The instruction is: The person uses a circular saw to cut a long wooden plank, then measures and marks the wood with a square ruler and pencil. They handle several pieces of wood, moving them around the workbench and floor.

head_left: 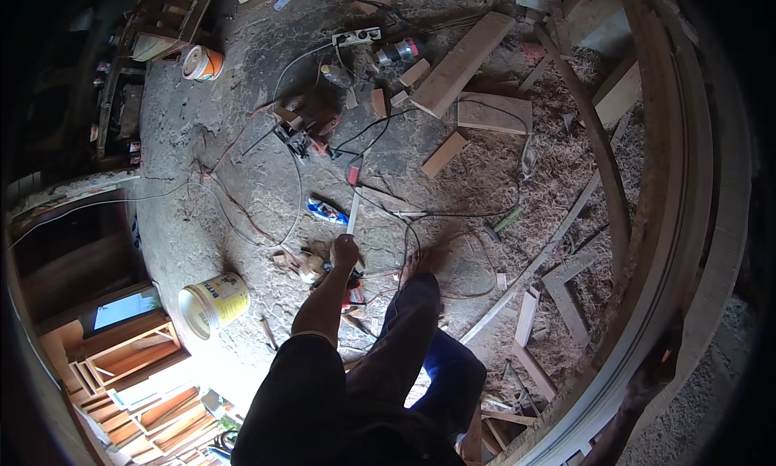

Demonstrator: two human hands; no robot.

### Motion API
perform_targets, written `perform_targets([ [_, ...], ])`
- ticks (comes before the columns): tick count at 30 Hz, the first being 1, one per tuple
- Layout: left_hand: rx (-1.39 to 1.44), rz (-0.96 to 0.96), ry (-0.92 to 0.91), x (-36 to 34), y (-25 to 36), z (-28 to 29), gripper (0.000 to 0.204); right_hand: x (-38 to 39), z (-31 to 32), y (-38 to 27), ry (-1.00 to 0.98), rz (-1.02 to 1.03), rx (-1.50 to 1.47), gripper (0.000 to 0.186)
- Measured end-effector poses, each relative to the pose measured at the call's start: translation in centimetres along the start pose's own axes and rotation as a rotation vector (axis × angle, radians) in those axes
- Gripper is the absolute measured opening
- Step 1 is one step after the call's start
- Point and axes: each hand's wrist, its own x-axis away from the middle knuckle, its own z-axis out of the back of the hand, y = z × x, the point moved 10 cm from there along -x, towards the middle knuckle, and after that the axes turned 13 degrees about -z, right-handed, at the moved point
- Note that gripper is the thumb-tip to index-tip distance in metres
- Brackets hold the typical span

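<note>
On the floor [166,223] sit two buckets [232,298]; left hand [345,251] clasps one strip [354,212]; right hand [663,361], by one board [730,240], grip unclear.

left hand [344,252]: gripped stretch of pale strip [353,214] hidden inside fist | right of its forearm [323,306]: red object [353,295] partly covered, kind unclear | left of that hand: tan item [311,268], too small to tell | right hand [664,357]: lost in shadow, finger pose unreadable, arm [632,417] cut by lower edge

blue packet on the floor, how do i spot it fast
On the grey floor, look toward the person's left hand. Just beyond it, left of the pale strip, lies the packet; its vivid blue and white sets it apart from that strip.
</note>
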Motion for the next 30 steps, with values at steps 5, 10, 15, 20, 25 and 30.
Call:
perform_targets([
  [5, -0.13, -0.055, 0.096, -12.8, -6.7, -2.8, 0.029, 10.7, -11.2, -1.3, -0.033, -0.004, -0.016, 0.042],
  [10, -0.231, -0.276, 0.109, -22.7, -8.7, -6.7, 0.03, 16.1, -15.4, 1.3, -0.043, -0.069, -0.051, 0.04],
  [15, -0.1, -0.256, 0.219, -29.3, -8.4, -10.8, 0.062, 10.4, -6.7, 1.7, 0.178, -0.009, -0.095, 0.039],
  [20, -0.032, -0.519, 0.298, -31.1, -5.5, -13.2, 0.031, 2.1, 1.0, 0.1, 0.233, -0.004, -0.267, 0.038],
  [25, 0.141, -0.163, -0.174, -33.6, -7.3, -16.4, 0.022, -1.4, 1.7, -0.9, 0.11, -0.174, -0.079, 0.037],
  [30, -0.249, -0.548, -0.209, -32.1, -3.9, -13.7, 0.026, -1.0, 1.9, -2.5, 0.187, -0.102, 0.096, 0.035],
])
